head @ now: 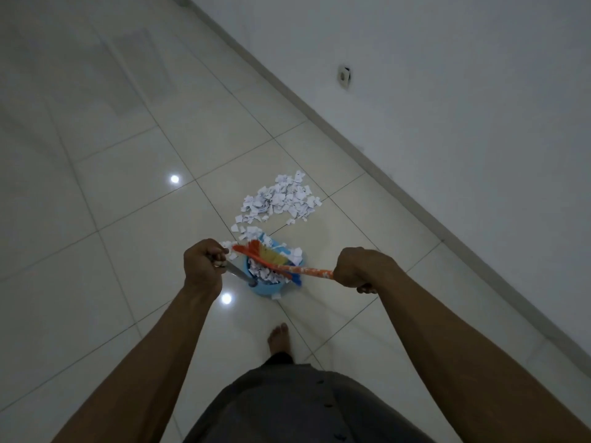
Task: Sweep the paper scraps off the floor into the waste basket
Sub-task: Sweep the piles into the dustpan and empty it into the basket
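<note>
At frame centre, the right hand (358, 270) grips the orange broom (281, 265) handle over the blue waste basket (271, 287). The left hand (204, 263) is closed around a grey handle (238, 271). Paper scraps (281, 198) lie piled just above.

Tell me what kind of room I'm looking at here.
Probably an indoor room at home, bare of furniture in view: glossy tiled floor, plain white wall with a socket, and a bare foot.

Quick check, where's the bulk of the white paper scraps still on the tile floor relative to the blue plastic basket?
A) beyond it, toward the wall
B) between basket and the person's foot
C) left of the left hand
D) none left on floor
A: the pile of white paper scraps lies on the tile floor past the blue plastic basket, on the wall side.
</note>
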